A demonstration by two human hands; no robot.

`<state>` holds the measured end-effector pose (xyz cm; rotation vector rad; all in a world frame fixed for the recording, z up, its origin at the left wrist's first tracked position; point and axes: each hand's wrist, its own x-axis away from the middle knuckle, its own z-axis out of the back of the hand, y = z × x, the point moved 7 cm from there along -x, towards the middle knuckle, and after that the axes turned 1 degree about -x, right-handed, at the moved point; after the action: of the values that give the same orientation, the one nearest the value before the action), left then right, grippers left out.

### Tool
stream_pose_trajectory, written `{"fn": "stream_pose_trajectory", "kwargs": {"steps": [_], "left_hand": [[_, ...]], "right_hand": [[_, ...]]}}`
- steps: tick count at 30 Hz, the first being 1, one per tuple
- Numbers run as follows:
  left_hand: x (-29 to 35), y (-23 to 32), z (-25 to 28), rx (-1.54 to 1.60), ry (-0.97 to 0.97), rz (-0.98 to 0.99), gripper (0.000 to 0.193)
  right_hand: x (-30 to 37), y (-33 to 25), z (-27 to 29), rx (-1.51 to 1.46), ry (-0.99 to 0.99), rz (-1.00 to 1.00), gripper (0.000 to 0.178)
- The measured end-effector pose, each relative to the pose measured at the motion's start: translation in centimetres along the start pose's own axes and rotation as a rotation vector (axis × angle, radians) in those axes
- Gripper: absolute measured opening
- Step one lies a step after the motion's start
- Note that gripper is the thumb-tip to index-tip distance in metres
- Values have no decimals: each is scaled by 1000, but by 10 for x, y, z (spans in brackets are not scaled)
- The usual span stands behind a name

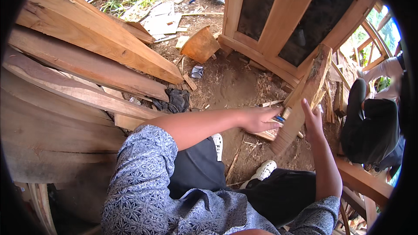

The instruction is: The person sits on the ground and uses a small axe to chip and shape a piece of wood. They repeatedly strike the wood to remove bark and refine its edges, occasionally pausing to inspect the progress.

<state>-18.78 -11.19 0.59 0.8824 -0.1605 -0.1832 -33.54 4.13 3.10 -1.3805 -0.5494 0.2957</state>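
A short rough wooden plank [301,104] stands tilted in front of me, its upper end leaning away to the right. My right hand [312,121] grips its right edge, with the thumb along the near face and the other fingers partly hidden. My left hand [262,120] reaches across from the left, fingers stretched out and apart beside the plank's lower left edge. Whether its fingertips touch the wood I cannot tell. Just past those fingers lies a small blue object [279,118], partly covered, its kind unclear.
Long thick timber beams [109,39] fill the left side. Ahead stands a wooden panelled frame [287,17] with dark panels. An orange bucket [199,45] lies tipped near a crushed can [197,72] and a black bag [176,100]. Another person's dark-clothed legs [370,126] are at the right.
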Motion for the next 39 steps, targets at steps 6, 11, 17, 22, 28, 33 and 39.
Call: {"fn": "stream_pose_trajectory", "kwargs": {"steps": [6, 11, 17, 22, 28, 33, 39], "left_hand": [[11, -18, 87, 175, 267, 126, 88], [38, -25, 178, 249, 867, 10, 87], [36, -38, 222, 550, 1023, 125, 34], [49, -147, 235, 18, 1163, 274, 44], [66, -155, 227, 37, 1159, 586, 84], [107, -187, 251, 85, 1381, 531, 103], [102, -186, 277, 163, 1392, 542, 106]], "right_hand": [[-19, 16, 26, 377, -52, 130, 35], [-18, 9, 36, 458, -54, 181, 33], [7, -1, 51, 442, -44, 226, 34], [19, -10, 48, 358, -91, 171, 33], [28, -2, 92, 331, 18, 159, 35], [17, 1, 91, 232, 30, 46, 37], [-1, 8, 108, 191, 108, 23, 40]]}}
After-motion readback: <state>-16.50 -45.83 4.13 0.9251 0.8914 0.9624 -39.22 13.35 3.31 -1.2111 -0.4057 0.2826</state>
